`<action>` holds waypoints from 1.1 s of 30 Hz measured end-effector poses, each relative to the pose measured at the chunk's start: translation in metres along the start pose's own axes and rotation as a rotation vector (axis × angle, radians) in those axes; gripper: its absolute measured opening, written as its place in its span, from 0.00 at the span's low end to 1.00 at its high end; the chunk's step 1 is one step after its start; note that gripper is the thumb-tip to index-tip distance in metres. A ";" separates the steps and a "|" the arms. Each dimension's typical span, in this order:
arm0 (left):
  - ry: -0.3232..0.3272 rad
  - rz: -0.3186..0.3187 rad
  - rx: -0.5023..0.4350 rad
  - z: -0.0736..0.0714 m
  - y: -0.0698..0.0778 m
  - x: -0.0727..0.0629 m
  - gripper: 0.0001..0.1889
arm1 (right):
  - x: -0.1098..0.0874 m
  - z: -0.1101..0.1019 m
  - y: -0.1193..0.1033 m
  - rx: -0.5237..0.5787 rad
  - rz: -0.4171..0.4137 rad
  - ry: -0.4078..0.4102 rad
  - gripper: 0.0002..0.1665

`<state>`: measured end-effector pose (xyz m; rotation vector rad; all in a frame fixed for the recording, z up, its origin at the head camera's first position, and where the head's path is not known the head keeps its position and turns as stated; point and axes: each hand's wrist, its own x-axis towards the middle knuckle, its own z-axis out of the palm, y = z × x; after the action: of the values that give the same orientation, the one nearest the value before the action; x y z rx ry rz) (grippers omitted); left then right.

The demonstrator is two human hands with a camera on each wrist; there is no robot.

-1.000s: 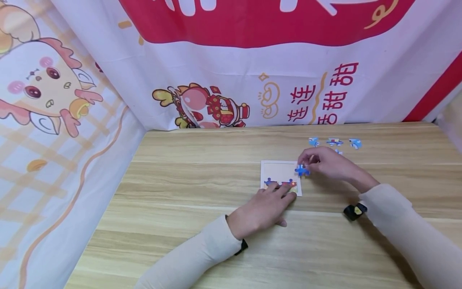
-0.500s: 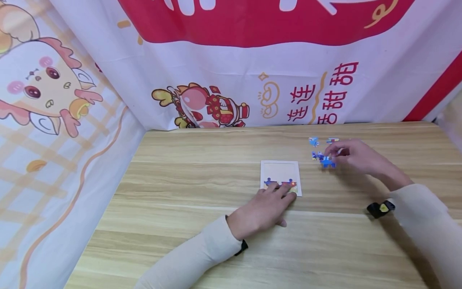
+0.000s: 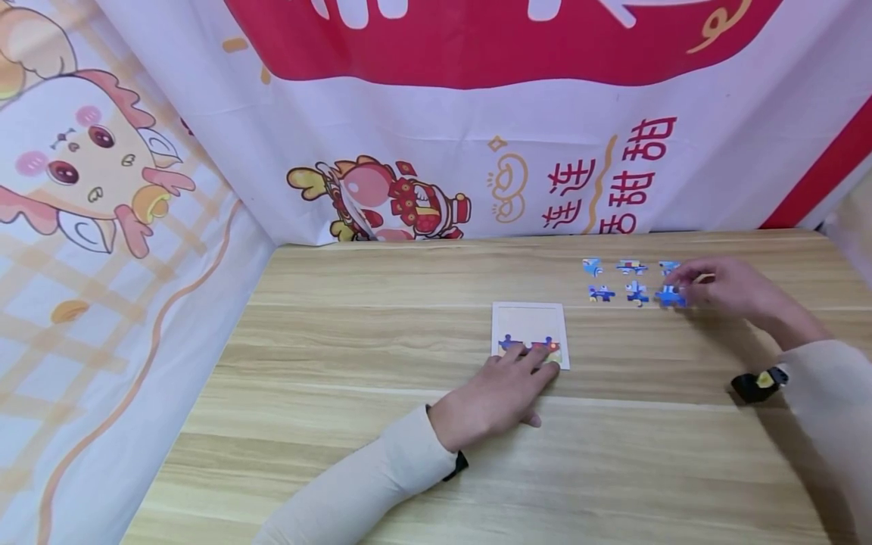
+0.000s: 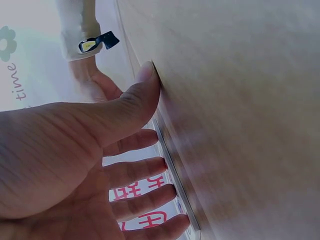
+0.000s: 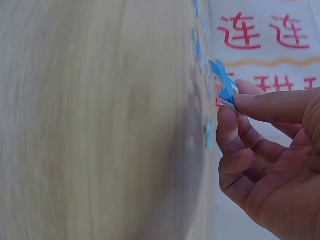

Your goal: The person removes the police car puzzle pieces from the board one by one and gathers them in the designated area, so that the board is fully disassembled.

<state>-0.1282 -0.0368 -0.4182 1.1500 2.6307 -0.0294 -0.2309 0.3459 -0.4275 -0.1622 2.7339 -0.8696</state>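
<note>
My left hand (image 3: 500, 390) rests its outstretched fingertips on the near side of a small white puzzle tray (image 3: 495, 322). Under and beside those fingers, jigsaw pieces (image 3: 508, 344) lie along the tray's near edge, partly covered. The left wrist view shows the four fingers straight against the tray's edge (image 4: 175, 175), with the thumb apart from it. To the right, my right hand (image 3: 739, 291) pinches a blue jigsaw piece (image 3: 671, 297) between thumb and fingers. In the right wrist view that blue piece (image 5: 226, 84) is tilted and held off the table.
Several loose jigsaw pieces lie in two rows on the wooden table (image 3: 354, 333), among them a blue corner piece (image 3: 592, 266), a middle piece (image 3: 631, 267) and a lower one (image 3: 601, 293). A printed cloth (image 3: 436, 113) hangs behind the table's far edge.
My right hand has moved right with the blue jigsaw piece, away from the tray to the right end of the loose pieces. My left hand has stayed put.
</note>
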 end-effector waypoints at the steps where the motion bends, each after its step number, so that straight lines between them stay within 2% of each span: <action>1: 0.002 0.000 0.002 0.000 0.000 0.000 0.38 | 0.001 -0.001 0.004 0.005 0.013 -0.004 0.18; 6: 0.009 0.003 0.001 0.001 0.000 0.000 0.37 | 0.006 -0.005 0.017 0.018 0.065 -0.027 0.18; 10: 0.012 0.006 -0.006 0.001 -0.001 0.000 0.37 | 0.009 -0.005 0.020 0.030 0.082 -0.046 0.19; 25: 0.009 0.005 -0.013 0.002 -0.001 0.001 0.37 | 0.016 -0.004 0.019 -0.001 0.072 -0.051 0.18; 33: -0.015 -0.008 -0.026 0.002 -0.001 0.002 0.38 | 0.017 -0.003 0.017 -0.012 0.079 -0.042 0.19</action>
<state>-0.1302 -0.0362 -0.4204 1.1267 2.6146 -0.0057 -0.2483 0.3579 -0.4388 -0.0735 2.6873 -0.8184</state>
